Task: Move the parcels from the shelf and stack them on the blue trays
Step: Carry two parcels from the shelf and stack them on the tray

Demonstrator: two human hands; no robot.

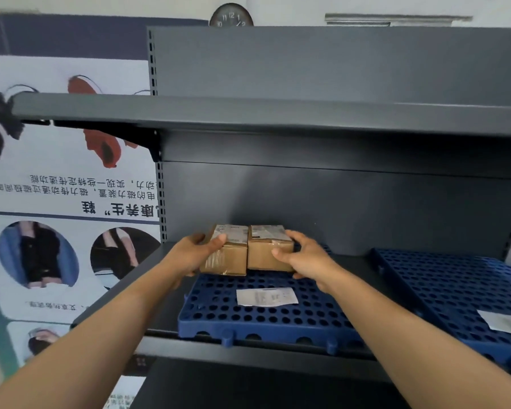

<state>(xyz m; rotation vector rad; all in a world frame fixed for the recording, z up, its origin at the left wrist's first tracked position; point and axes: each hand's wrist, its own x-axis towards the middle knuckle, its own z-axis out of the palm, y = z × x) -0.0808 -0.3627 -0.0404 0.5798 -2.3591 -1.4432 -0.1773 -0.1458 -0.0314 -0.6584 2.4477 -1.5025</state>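
Two small brown cardboard parcels sit side by side at the back of a blue perforated tray (pixel 278 320) on the grey shelf. My left hand (pixel 194 253) grips the left parcel (pixel 232 255) from its left side, thumb on top. My right hand (pixel 307 258) holds the right parcel (pixel 267 249) from its right side, thumb on its front. Both parcels carry white labels on top and touch each other. A white paper slip (pixel 266 296) lies flat on the tray in front of them.
A second blue tray (pixel 455 284) lies to the right on the same shelf, with a white slip (pixel 505 321) on it. An upper grey shelf (pixel 248 113) overhangs. A poster wall (pixel 56 202) stands to the left.
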